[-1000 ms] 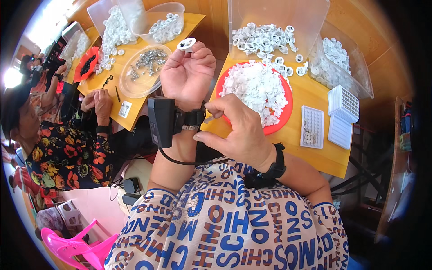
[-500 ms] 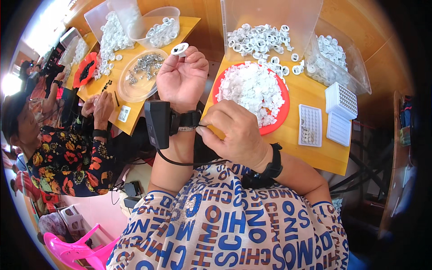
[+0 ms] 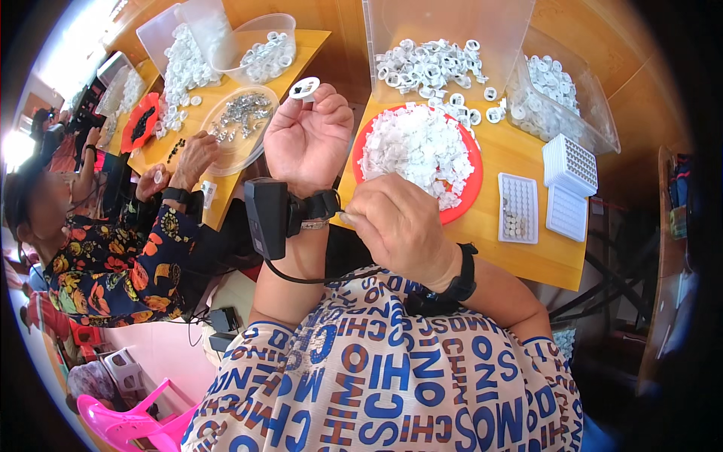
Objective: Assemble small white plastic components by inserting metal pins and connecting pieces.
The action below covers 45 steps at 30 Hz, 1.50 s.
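Note:
My left hand (image 3: 310, 143) is raised palm up, with its fingertips closed on a small white round plastic part (image 3: 304, 89) that has dark inserts. A black boxy device (image 3: 267, 218) is strapped to that wrist, its black strap (image 3: 322, 205) wrapped round it. Beside the strap's edge, my right hand (image 3: 395, 226) is closed, thumb and forefinger pinched together. Whether anything is between those fingertips is too small to tell. Just beyond the right hand, a red round tray (image 3: 473, 188) holds a heap of small white pieces (image 3: 414, 151).
White ring-shaped parts (image 3: 429, 64) spill from a clear bin behind the tray. At right lie a white tray of round discs (image 3: 518, 207) and stacked white trays (image 3: 570, 166). On the left, a co-worker's hand (image 3: 197, 157) is near a clear dish of metal parts (image 3: 245, 113).
My right hand has shifted slightly right, off the strap's edge. My left hand stays nearly still with the white part. The co-worker's hand has moved toward the metal parts.

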Available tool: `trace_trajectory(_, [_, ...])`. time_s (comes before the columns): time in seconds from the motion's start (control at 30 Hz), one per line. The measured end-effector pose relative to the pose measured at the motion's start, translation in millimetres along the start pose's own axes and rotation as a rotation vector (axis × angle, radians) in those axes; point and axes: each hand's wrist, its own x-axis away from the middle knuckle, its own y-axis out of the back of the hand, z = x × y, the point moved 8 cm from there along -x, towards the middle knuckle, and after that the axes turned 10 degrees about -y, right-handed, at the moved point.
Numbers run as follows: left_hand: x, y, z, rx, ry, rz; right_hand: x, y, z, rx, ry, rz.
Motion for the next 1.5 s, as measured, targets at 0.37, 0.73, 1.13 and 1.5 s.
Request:
trace_trajectory(0.37, [1, -15, -7, -0.002, -0.048, 0.043, 2, -3, -1, -0.114, -0.022, 0.046])
trace_trajectory(0.73, [-2, -16, -16, 0.058, -0.031, 0.058, 8, -14, -36, -0.487, -0.507, 0.181])
trace_trajectory(1.13, [-5, -3, -11, 0.051, -0.003, 0.014, 12, -27, -46, -0.463, -0.636, 0.349])
trace_trajectory(1.5, [-11, 4, -28, 0.031, -0.052, -0.01, 17, -21, -60, -0.611, -0.775, 0.355])
